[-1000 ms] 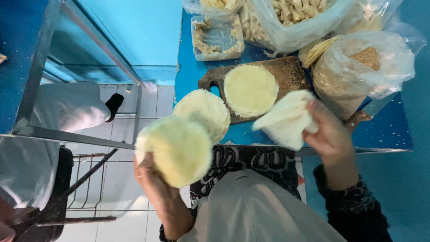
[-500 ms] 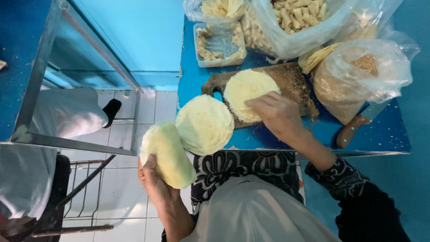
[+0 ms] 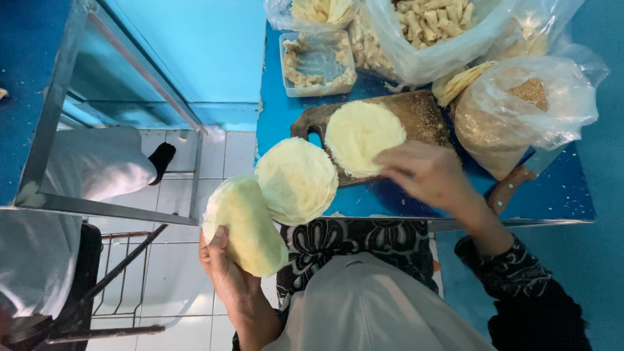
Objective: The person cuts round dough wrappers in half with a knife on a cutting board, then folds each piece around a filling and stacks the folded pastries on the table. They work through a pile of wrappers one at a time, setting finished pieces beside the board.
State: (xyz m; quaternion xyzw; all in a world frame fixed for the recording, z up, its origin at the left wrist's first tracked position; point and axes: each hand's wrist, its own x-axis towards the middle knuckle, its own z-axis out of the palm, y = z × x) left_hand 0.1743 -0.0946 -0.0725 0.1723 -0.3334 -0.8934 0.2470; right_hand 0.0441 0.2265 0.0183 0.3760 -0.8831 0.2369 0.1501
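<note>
My left hand (image 3: 224, 273) holds a folded stack of pale round wrappers (image 3: 244, 224) off the table's near-left edge, above the tiled floor. A second stack of round wrappers (image 3: 296, 179) lies at the table's front edge. One round wrapper (image 3: 361, 135) is spread flat on a brown wooden cutting board (image 3: 422, 114). My right hand (image 3: 426, 175) hovers palm down over the board's near right edge, fingers slightly bent, touching the wrapper's rim, holding nothing that I can see.
On the blue table (image 3: 559, 195) stand a clear bag of pale sticks (image 3: 435, 29), a bag of brown crumbs (image 3: 530, 107), a plastic tub (image 3: 318, 65) and a wooden-handled knife (image 3: 510, 188). A metal frame (image 3: 117, 208) and a person's dark shoe (image 3: 160, 159) are left.
My right hand laid the white sheet it held on the board and now rests lower over the board. My left hand tilted its stack from flat to folded edge-on.
</note>
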